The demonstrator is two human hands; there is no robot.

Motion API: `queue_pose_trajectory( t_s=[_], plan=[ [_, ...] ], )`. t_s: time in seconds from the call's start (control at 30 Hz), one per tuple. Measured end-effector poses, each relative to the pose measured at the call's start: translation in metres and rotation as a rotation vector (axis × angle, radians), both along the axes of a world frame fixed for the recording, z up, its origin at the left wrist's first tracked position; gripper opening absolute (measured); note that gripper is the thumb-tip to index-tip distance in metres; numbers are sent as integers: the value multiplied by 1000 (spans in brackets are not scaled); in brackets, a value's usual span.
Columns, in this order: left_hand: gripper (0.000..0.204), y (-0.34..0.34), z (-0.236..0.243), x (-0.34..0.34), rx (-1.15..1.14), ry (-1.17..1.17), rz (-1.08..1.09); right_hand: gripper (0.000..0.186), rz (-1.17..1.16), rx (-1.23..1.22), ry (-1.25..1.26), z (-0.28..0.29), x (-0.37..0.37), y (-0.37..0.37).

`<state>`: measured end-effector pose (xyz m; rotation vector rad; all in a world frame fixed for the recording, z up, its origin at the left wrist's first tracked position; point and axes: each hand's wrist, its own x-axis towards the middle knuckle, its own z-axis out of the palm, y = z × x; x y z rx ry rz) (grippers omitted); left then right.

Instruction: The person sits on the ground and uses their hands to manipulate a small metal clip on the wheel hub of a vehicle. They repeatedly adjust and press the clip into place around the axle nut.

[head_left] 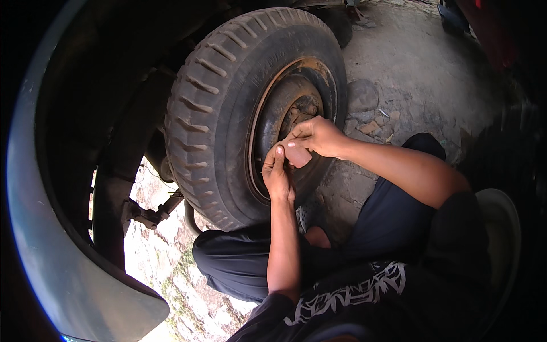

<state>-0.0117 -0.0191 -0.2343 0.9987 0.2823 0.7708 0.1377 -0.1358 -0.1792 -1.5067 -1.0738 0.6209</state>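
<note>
In the head view, my left hand (pixel 277 168) and my right hand (pixel 313 135) pinch a small reddish-brown flat piece (pixel 299 157), which looks like folded sheet material, between thumbs and fingers. Both thumbs press on its upper edge. The piece is held in front of a large black truck tire (pixel 205 108) with deep tread, mounted on a dark, rusty wheel rim (pixel 277 100). Bolts (pixel 310 109) at the hub show just above my right hand. Whether my fingers touch the wheel behind the piece, I cannot tell.
A curved grey-blue fender (pixel 51 239) arches down the left, with dark underbody parts and a linkage (pixel 151 216) behind. My crossed legs in dark trousers (pixel 393 211) rest below the wheel on rough concrete ground (pixel 399 68), scattered with rubble (pixel 373 128). A pale curved rim (pixel 507 228) is at lower right.
</note>
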Motion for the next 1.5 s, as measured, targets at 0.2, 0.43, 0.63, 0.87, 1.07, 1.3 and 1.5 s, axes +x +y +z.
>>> queue_pose_trajectory(
  t_s=[0.2, 0.43, 0.63, 0.87, 1.07, 1.3, 1.5],
  plan=[
    [27, -11, 3, 4, 26, -17, 53, 29, 88, 11, -11, -3, 6, -3],
    [25, -14, 17, -4, -180, -19, 4, 29, 198, -86, -19, 9, 12, -6],
    [26, -15, 16, -3, -117, 8, -29, 28, 18, 308, -488, -15, 15, 4],
    [36, -16, 20, -6, 144, 150, 61, 23, 25, 185, -9, -3, 1, 5],
    [40, -45, 109, -53, 1086, 330, 312, 21, -214, 89, -390, 3, 18, 8],
    [15, -9, 212, -77, 1563, 150, 715, 21, -206, -41, -852, -8, 5, 23],
    [26, 21, 199, -68, 1748, 14, 1038, 21, -164, 105, -980, -23, 12, 30]
  ],
)
